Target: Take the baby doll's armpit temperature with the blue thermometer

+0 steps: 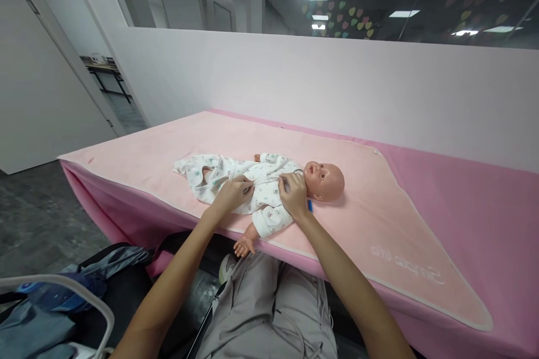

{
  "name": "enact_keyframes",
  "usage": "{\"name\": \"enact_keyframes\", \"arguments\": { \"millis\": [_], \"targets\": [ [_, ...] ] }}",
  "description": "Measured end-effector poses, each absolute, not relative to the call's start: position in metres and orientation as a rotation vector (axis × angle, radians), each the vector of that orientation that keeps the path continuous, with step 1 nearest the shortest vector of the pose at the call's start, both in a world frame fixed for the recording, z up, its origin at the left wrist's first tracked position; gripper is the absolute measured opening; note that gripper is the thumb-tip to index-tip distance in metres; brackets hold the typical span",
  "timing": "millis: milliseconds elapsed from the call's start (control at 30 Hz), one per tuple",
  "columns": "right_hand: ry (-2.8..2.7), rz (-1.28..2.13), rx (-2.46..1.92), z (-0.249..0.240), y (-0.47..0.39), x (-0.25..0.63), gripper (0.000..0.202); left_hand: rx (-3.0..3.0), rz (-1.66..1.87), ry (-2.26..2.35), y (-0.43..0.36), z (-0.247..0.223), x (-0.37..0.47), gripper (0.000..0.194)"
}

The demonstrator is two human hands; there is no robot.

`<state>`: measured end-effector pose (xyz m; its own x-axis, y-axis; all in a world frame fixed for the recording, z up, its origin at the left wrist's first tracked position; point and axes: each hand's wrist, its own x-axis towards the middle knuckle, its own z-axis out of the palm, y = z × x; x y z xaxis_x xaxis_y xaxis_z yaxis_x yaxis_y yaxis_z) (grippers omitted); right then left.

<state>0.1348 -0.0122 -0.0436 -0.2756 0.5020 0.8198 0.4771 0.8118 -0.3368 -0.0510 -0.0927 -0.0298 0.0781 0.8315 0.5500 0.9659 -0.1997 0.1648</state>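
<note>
A baby doll (326, 180) lies on its back with its head to the right, dressed in white patterned baby clothes (267, 193). My left hand (233, 195) is closed at the doll's waist, thumb and fingers pinching the cloth of the front. Up by the collar, my right hand (293, 193) is curled with its fingertips pinched on the chest cloth. One doll arm points toward me, its bare hand (244, 245) over the table edge. The clothes' legs spread out to the left. A bit of blue (310, 206) shows beside the doll's neck.
Under the doll a light pink mat (374, 235) with lettering covers a darker pink tablecloth (475, 213). A white wall with a window stands behind. At lower left are a chair with clothing (33, 322), a blue bottle (63, 291) and a pale curved bar (95, 300).
</note>
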Motion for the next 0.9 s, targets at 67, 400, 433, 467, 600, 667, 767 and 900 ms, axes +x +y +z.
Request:
{"name": "enact_keyframes", "arguments": {
  "millis": [67, 400, 433, 467, 600, 667, 767, 900],
  "targets": [
    [-1.919, 0.034, -0.741, -0.044, -0.013, 0.135, 0.019, -2.123, -0.755, -1.831, -0.093, -0.025, -0.05, 0.024],
    [-2.177, -0.127, -0.744, -0.021, -0.017, 0.144, 0.015, -1.998, -0.492, -1.996, -0.094, -0.006, -0.055, 0.011],
    [-2.224, -0.136, -0.742, -0.016, -0.021, 0.15, 0.014, -2.033, -0.493, -2.008, -0.094, -0.002, -0.058, 0.011],
    [-2.255, -0.131, -0.753, -0.012, -0.027, 0.159, 0.016, -2.094, -0.507, -2.018, -0.095, 0.002, -0.062, 0.013],
    [-2.243, -0.116, -0.953, -0.021, -0.063, 0.203, 0.021, -2.419, -0.731, -1.959, -0.099, 0.02, -0.074, 0.024],
    [-2.207, -0.165, -1.117, -0.038, -0.083, 0.222, 0.029, -2.456, -0.937, -1.896, -0.098, 0.031, -0.068, 0.032],
    [-2.166, -0.131, -1.314, -0.066, -0.106, 0.238, 0.031, -2.475, -1.284, -1.833, -0.081, 0.045, -0.044, 0.032],
    [-2.046, 0.002, -1.348, -0.081, -0.118, 0.239, 0.03, -2.531, -1.958, -1.742, -0.024, 0.037, -0.011, 0.034]
  ]
}}
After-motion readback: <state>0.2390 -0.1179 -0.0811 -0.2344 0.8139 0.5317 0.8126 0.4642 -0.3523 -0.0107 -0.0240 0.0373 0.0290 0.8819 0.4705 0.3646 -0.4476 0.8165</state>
